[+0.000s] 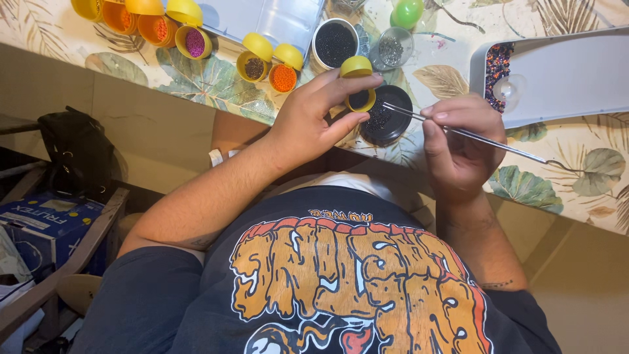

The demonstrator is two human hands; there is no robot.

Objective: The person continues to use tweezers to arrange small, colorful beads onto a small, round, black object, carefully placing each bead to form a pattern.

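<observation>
Close under the camera, a printed shirt, then left hand pinching a yellow capsule tilted over the black dish, right hand closed around a needle aimed inside, probably for picking beads; capsule content not visible.

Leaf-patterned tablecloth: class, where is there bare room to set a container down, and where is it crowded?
Bare cloth shows below the white plastic tray, right of the right hand, crossed only by the thin metal needle. Another patch lies left of the left hand, below the yellow capsule cups of beads. It is crowded around the round black dish and the far row of cups.
</observation>
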